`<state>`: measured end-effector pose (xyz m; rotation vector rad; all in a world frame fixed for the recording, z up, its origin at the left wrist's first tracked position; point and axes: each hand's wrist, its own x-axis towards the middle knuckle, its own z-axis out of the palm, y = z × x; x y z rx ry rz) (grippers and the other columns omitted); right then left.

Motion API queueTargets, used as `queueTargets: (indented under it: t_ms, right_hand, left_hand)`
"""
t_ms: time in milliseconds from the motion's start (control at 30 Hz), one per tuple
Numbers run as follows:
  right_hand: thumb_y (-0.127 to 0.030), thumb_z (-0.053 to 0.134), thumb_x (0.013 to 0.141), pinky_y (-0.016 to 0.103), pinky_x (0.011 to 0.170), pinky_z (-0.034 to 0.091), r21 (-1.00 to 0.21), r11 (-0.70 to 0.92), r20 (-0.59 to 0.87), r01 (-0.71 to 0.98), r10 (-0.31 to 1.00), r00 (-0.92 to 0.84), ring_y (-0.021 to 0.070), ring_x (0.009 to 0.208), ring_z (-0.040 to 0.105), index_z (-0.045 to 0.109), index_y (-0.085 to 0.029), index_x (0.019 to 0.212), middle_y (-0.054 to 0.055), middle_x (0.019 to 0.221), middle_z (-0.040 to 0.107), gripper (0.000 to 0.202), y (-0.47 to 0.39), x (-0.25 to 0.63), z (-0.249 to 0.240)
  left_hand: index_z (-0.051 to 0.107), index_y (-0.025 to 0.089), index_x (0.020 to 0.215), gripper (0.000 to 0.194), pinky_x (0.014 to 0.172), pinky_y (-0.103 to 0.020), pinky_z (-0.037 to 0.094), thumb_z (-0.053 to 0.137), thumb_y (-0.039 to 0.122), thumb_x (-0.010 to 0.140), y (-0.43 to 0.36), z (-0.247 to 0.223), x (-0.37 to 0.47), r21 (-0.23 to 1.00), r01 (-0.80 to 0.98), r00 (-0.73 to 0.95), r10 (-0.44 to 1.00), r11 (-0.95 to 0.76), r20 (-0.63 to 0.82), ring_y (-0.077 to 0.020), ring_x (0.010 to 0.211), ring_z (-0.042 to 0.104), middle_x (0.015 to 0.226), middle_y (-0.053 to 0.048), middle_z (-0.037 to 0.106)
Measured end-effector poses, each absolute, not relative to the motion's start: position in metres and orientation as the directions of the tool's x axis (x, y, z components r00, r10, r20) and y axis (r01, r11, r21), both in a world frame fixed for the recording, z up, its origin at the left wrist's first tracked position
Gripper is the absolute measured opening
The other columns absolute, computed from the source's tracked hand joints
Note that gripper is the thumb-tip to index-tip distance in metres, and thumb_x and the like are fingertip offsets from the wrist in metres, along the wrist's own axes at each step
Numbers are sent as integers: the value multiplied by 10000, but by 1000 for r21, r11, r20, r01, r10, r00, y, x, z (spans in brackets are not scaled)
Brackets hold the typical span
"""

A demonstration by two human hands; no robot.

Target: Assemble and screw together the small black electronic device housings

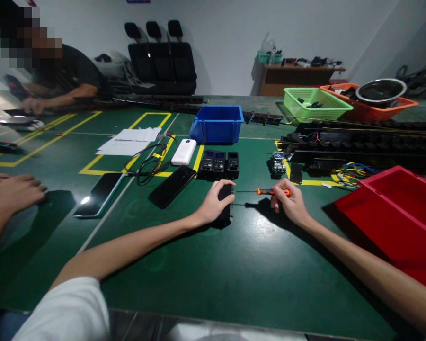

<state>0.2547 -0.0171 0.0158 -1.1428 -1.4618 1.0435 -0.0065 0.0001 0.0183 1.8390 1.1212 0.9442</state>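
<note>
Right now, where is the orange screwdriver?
In the head view, right of centre: the right hand holds the orange screwdriver, tip toward the black box under the left hand.

The table [255,265] is covered with a smooth green mat that shines a little under the light. A small black plastic box [226,208], dull and matt, is held by the left hand [213,204]. A screwdriver [266,191] with a thin metal shaft and a glossy orange plastic handle is held by the right hand [291,203]. Two phones [172,185] with glossy black glass are seen, and a smooth white plastic power bank [183,151]. The red tray [394,213] and blue bin [217,123] are made of smooth plastic. The white sheets [129,140] are matt paper
</note>
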Motion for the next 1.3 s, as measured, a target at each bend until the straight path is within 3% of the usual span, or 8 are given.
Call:
queueTargets:
  t_ms: [133, 400, 500, 867, 1133, 1300]
  right_hand:
    - [-469, 558, 921, 216, 399, 411, -974, 183, 172, 133, 981, -93, 107, 400, 516, 461, -228, 830, -50, 533, 590, 275, -16, 255, 14]
    - [-391, 675, 844, 261, 569, 498, -958, 257, 247, 129, 965, -90, 148, 641, 636, 495, -237, 1011, -11, 773, 657, 289, -15, 259, 9]
    - [-387, 654, 861, 266, 575, 499, -955, 269, 258, 125, 961, -98, 143, 629, 625, 502, -233, 975, -9, 768, 653, 245, -15, 260, 9]
    - [-405, 634, 883, 241, 460, 453, -965, 253, 243, 67, 961, -132, 111, 472, 573, 483, -227, 920, -19, 697, 655, 237, -17, 257, 12]
    - [-476, 590, 899, 210, 374, 383, -972, 201, 188, 119, 976, -111, 99, 380, 501, 488, -219, 831, -44, 548, 593, 284, -17, 254, 17]
    - [-466, 610, 885, 243, 465, 457, -972, 203, 189, 116, 975, -119, 126, 477, 563, 495, -230, 873, -29, 612, 623, 262, -15, 257, 14]
  left_hand:
    - [579, 225, 1161, 316, 991, -354, 412, 575, 295, 852, 0, 18, -7, 882, 352, 339, 921, -315, 194, -203, 1059, 540, 1129, -42, 557]
    - [568, 235, 1215, 363, 1039, -373, 397, 574, 291, 856, 0, 20, -7, 886, 343, 346, 919, -312, 190, -213, 1114, 537, 1191, -50, 564]
    - [544, 245, 1264, 412, 1073, -380, 373, 576, 285, 855, 0, 20, -7, 886, 338, 342, 919, -317, 198, -219, 1168, 520, 1248, -53, 558]
    - [572, 234, 1172, 322, 997, -367, 422, 573, 299, 856, 0, 18, -8, 880, 358, 338, 922, -311, 189, -209, 1062, 547, 1136, -42, 561]
    - [572, 235, 1170, 321, 1004, -371, 419, 572, 296, 855, 1, 17, -7, 881, 359, 334, 924, -308, 187, -210, 1068, 545, 1133, -40, 564]
    - [571, 236, 1169, 313, 1003, -359, 412, 568, 285, 860, 0, 18, -8, 881, 352, 339, 920, -316, 195, -205, 1070, 545, 1135, -39, 562]
